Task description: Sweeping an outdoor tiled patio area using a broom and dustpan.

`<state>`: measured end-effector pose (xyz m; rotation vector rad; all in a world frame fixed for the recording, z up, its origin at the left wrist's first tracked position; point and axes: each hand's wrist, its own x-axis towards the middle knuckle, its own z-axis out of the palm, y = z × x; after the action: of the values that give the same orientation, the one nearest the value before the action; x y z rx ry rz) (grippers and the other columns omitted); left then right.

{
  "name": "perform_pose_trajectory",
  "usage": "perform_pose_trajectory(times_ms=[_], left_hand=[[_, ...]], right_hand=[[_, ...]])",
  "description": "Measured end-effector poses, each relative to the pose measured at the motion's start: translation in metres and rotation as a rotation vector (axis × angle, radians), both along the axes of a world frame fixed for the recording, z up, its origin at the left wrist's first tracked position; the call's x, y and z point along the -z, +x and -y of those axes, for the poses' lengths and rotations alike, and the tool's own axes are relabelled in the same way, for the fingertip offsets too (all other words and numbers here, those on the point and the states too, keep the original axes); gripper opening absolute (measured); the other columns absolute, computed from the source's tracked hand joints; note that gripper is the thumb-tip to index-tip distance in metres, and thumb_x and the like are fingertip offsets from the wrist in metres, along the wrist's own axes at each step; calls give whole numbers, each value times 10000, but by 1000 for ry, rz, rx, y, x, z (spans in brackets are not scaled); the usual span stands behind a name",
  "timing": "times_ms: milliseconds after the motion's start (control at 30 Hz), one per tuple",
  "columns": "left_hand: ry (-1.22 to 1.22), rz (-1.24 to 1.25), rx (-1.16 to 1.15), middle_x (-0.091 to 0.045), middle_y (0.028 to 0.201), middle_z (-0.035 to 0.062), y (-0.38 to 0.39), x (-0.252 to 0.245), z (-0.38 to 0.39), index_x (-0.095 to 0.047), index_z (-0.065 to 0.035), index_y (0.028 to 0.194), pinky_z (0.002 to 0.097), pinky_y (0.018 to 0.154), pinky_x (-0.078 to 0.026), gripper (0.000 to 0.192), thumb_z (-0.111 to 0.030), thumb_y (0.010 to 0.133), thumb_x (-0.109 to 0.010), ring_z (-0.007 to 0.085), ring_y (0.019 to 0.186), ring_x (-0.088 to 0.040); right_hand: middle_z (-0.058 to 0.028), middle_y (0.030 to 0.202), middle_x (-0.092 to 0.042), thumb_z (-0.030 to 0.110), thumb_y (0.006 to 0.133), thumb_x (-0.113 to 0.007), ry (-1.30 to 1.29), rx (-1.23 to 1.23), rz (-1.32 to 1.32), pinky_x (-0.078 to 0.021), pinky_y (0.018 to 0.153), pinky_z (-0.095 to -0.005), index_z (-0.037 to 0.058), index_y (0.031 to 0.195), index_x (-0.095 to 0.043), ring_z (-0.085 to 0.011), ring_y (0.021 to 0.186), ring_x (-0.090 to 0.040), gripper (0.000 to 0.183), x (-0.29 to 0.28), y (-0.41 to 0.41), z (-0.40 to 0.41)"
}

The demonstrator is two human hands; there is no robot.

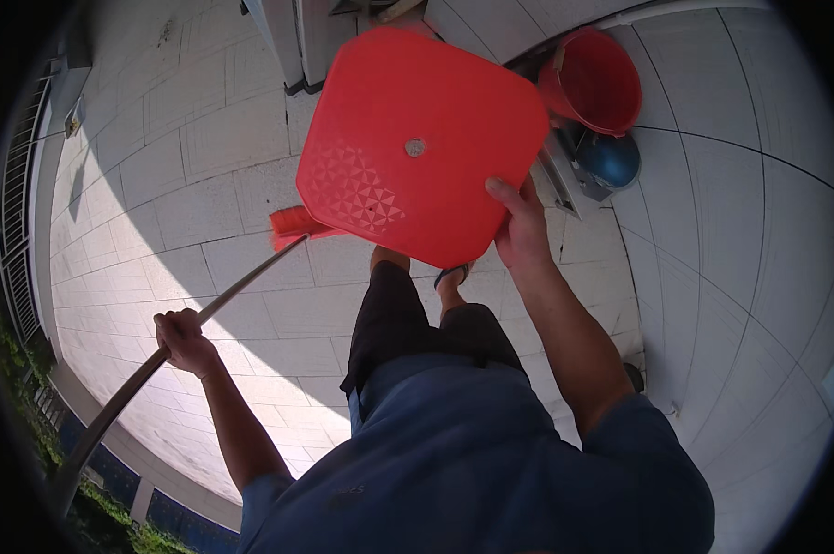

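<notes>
My right hand [522,225] grips the near right edge of a red plastic stool [430,104], thumb on its top face and fingers underneath. The stool's square seat has cut corners, a round hole in the middle and a raised triangle pattern at one side. It is held up in front of me, and its legs are hidden below the seat. Off to the left, my left hand [185,343] is closed around the long handle of a broom [247,271]. The broom's red bristle head [293,225] is on the tiled floor, partly covered by the stool.
A red bucket [600,83] stands by the tiled wall [714,166] at the upper right. Below it is a shiny blue rounded object [608,159]. White panels [295,41] rise beyond the stool. A metal railing [22,201] runs along the far left, with plants beneath it.
</notes>
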<state>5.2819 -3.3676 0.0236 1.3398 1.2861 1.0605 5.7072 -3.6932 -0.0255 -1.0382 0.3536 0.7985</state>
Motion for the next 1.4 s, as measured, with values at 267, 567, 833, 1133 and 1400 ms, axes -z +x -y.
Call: perform_pose_trajectory(times_ms=[267, 567, 833, 1133, 1400], left_hand=[[92, -128, -26, -429, 634, 8, 1, -25, 106, -513, -72, 740, 328, 613, -391, 482, -383, 1074, -668, 129, 590, -411], [-23, -310, 189, -563, 703, 28, -17, -40, 144, -656, 49, 1083, 407, 990, -552, 482, -431, 1090, -628, 195, 775, -640], [-187, -441, 55, -787, 945, 33, -22, -55, 151, -687, -73, 1268, 463, 1089, -451, 481, -505, 1096, -567, 183, 1065, -686], [-22, -202, 230, -693, 840, 44, 22, -171, 225, -704, 32, 1183, 455, 988, -564, 570, -514, 1024, -731, 202, 922, -735], [136, 38, 359, -448, 620, -2, 34, -243, 253, -683, 60, 1028, 480, 1011, -602, 356, -288, 1100, -678, 108, 585, -458]], right_hand=[[-149, 1280, -706, 145, 843, -923, -209, 21, 81, -590, 972, -376, 17, 1681, -329, -238, 1130, -728, 1035, -31, -55, 240], [-115, 1205, -737, 93, 798, -916, -569, 403, 52, -594, 917, -349, -14, 1368, -613, -214, 1069, -722, 654, 9, -112, 469], [-133, 1387, -690, 245, 916, -858, -558, 483, -35, -544, 1055, -440, 24, 1517, -557, -276, 1274, -662, 708, 31, -109, 676], [-256, 1524, -575, 456, 1042, -664, -659, 138, -224, -498, 1091, -594, 94, 1609, -433, -432, 1346, -594, 711, 98, -142, 740], [-254, 1351, -683, 414, 997, -683, -585, -178, -199, -579, 962, -525, 46, 1504, -521, -376, 1102, -723, 647, 83, -166, 667]])
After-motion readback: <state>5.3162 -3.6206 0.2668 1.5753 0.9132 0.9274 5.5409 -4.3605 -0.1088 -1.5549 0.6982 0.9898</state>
